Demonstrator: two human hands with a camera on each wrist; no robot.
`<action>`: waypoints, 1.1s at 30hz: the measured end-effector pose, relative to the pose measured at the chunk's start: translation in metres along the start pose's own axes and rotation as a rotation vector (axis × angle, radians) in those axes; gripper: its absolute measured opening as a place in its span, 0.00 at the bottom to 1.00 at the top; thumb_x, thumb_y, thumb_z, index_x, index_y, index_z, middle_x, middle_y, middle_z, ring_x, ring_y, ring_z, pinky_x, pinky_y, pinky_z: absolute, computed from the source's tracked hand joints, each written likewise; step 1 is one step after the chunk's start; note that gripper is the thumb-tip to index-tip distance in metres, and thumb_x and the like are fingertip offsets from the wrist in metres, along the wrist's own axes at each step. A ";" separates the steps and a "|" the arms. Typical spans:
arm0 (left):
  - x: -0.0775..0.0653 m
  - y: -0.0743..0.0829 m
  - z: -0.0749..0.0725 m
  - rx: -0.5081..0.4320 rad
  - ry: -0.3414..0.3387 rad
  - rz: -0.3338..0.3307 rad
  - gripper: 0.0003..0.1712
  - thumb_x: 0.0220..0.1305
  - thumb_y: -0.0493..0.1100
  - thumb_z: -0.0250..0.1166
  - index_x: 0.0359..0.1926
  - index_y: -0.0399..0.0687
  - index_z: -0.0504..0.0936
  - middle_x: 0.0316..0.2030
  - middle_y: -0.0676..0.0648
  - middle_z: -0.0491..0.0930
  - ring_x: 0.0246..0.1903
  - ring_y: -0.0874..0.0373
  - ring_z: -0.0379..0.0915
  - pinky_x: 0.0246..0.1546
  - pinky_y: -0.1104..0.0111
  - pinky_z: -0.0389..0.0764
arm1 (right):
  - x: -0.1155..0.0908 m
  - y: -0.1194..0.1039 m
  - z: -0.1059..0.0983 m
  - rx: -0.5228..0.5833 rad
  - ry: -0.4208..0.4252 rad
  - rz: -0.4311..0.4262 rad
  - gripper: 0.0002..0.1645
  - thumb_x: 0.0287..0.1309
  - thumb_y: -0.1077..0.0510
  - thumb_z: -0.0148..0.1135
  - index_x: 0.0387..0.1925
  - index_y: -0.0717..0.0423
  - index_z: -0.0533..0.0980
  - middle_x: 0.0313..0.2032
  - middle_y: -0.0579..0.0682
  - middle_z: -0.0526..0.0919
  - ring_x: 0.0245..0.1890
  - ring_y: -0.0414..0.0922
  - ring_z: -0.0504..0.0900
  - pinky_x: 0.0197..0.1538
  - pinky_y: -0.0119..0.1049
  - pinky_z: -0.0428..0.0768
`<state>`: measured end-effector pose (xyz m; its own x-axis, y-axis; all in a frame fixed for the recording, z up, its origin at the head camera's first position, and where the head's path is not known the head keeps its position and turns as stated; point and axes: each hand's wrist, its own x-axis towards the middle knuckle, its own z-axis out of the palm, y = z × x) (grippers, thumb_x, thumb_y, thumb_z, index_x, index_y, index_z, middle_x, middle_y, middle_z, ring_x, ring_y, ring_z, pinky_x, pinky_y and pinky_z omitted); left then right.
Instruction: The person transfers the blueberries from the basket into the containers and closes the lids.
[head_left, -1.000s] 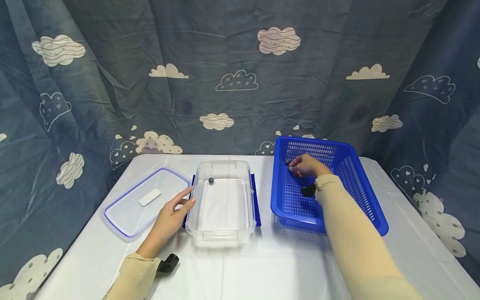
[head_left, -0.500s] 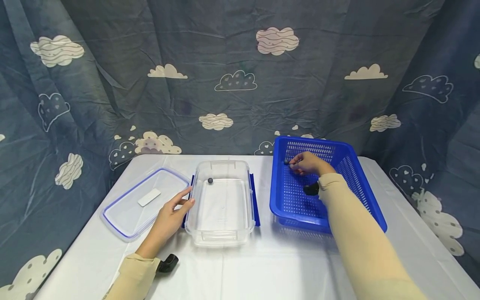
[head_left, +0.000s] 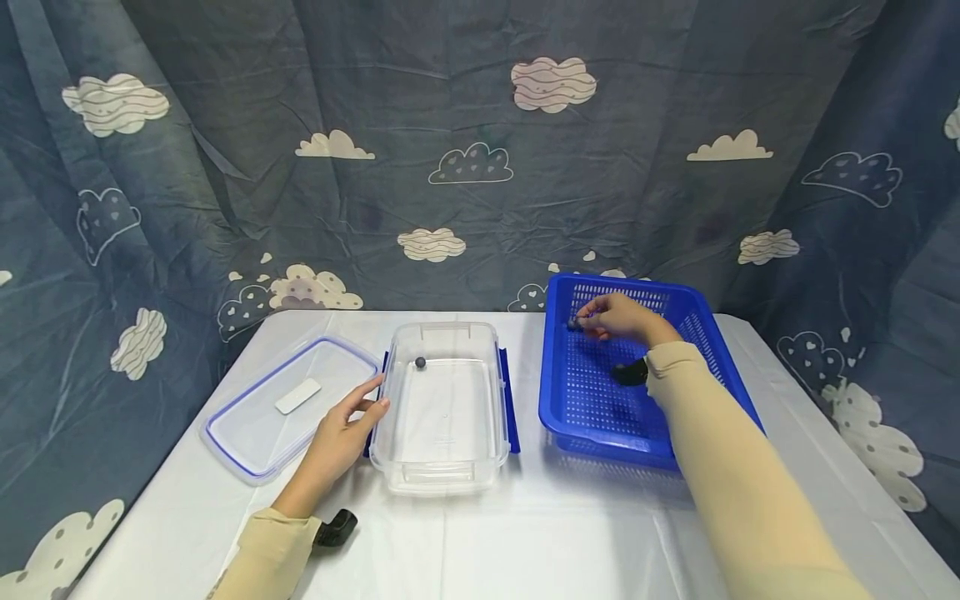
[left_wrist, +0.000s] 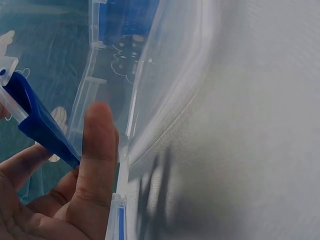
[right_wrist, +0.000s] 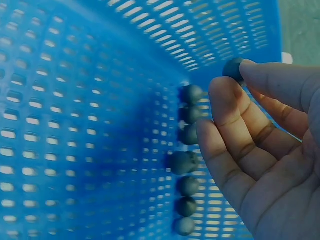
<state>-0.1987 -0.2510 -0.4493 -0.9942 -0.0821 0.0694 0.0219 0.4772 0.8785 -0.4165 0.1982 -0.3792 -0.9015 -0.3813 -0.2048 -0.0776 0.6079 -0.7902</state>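
My right hand (head_left: 618,318) is inside the blue perforated basket (head_left: 551,375), near its far left corner. In the right wrist view, its thumb and index finger pinch a dark round blueberry (right_wrist: 232,70). Several more blueberries (right_wrist: 187,186) lie in a row along the basket's edge below the fingers. My left hand (head_left: 341,437) rests at the left side of a clear plastic container (head_left: 442,477). In the left wrist view, its thumb stands straight by the clear wall and its other fingers lie behind the blue side latch (left_wrist: 42,120). One blueberry (head_left: 421,362) sits inside the container near its far left corner.
A clear lid (head_left: 255,425) with a blue seal and a white label (head_left: 297,396) lies on the white-covered table (head_left: 525,533), left of the container. A second blue latch (head_left: 509,400) hangs open on the container's right side. A cloud-patterned curtain (head_left: 480,100) stands behind.
My right hand has risen slightly and shifted a little within the basket, its fingers now pinching a blueberry. My left hand and the container have stayed in place.
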 end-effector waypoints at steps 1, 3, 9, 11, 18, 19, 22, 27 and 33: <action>0.000 0.000 0.000 0.000 -0.001 -0.002 0.31 0.81 0.57 0.62 0.79 0.60 0.72 0.55 0.39 0.87 0.37 0.59 0.84 0.41 0.68 0.79 | -0.001 -0.002 -0.002 -0.010 0.007 -0.006 0.19 0.79 0.61 0.59 0.61 0.73 0.74 0.43 0.53 0.85 0.40 0.43 0.84 0.44 0.36 0.84; 0.000 0.000 0.000 0.005 -0.002 -0.003 0.31 0.81 0.58 0.62 0.79 0.60 0.72 0.55 0.40 0.87 0.37 0.59 0.85 0.42 0.68 0.79 | -0.001 -0.007 -0.006 -0.024 0.020 -0.024 0.19 0.79 0.61 0.59 0.60 0.73 0.74 0.41 0.53 0.86 0.39 0.42 0.83 0.42 0.35 0.84; 0.000 0.000 0.001 0.026 0.000 0.007 0.31 0.81 0.57 0.61 0.79 0.60 0.72 0.55 0.40 0.88 0.46 0.53 0.86 0.48 0.64 0.80 | -0.003 -0.021 -0.015 -0.082 0.054 -0.082 0.20 0.80 0.61 0.58 0.62 0.74 0.74 0.43 0.55 0.86 0.41 0.43 0.84 0.44 0.33 0.83; 0.000 0.000 0.001 0.030 0.001 0.011 0.31 0.81 0.57 0.60 0.79 0.59 0.71 0.55 0.39 0.88 0.51 0.49 0.86 0.51 0.62 0.81 | -0.006 -0.028 -0.016 -0.094 0.064 -0.088 0.21 0.79 0.59 0.59 0.62 0.72 0.75 0.46 0.56 0.87 0.44 0.45 0.86 0.47 0.34 0.85; -0.001 -0.001 0.003 0.031 -0.004 0.017 0.31 0.82 0.55 0.60 0.80 0.56 0.70 0.58 0.36 0.88 0.64 0.38 0.81 0.64 0.46 0.81 | -0.011 -0.050 -0.015 -0.114 0.069 -0.099 0.22 0.79 0.55 0.61 0.63 0.67 0.76 0.48 0.57 0.86 0.45 0.43 0.85 0.52 0.38 0.86; -0.002 -0.001 0.003 0.031 -0.004 0.019 0.31 0.82 0.55 0.60 0.80 0.55 0.70 0.58 0.35 0.88 0.65 0.38 0.81 0.65 0.44 0.80 | -0.010 -0.053 -0.015 -0.109 0.070 -0.100 0.22 0.79 0.55 0.61 0.63 0.67 0.76 0.48 0.56 0.86 0.44 0.42 0.85 0.51 0.37 0.86; -0.002 -0.001 0.003 0.029 -0.002 0.025 0.31 0.82 0.54 0.60 0.80 0.53 0.70 0.58 0.34 0.88 0.65 0.37 0.81 0.65 0.43 0.79 | -0.010 -0.061 -0.014 -0.104 0.070 -0.112 0.22 0.79 0.55 0.61 0.64 0.66 0.76 0.49 0.57 0.86 0.45 0.42 0.85 0.51 0.36 0.86; -0.002 0.000 0.003 0.033 -0.004 0.021 0.31 0.82 0.54 0.60 0.79 0.53 0.71 0.58 0.34 0.87 0.65 0.37 0.80 0.66 0.42 0.79 | -0.009 -0.076 -0.008 -0.111 0.072 -0.132 0.21 0.80 0.55 0.61 0.64 0.64 0.77 0.51 0.60 0.86 0.49 0.48 0.85 0.50 0.35 0.86; -0.001 0.000 0.003 0.038 -0.009 0.021 0.31 0.82 0.55 0.59 0.80 0.55 0.70 0.59 0.35 0.87 0.65 0.37 0.80 0.66 0.43 0.79 | -0.008 -0.094 0.001 -0.120 0.063 -0.163 0.21 0.80 0.55 0.61 0.64 0.64 0.77 0.49 0.61 0.87 0.47 0.50 0.85 0.48 0.34 0.84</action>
<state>-0.1978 -0.2482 -0.4508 -0.9945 -0.0643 0.0831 0.0387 0.5116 0.8584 -0.4015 0.1430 -0.3039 -0.8974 -0.4394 -0.0410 -0.2709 0.6218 -0.7349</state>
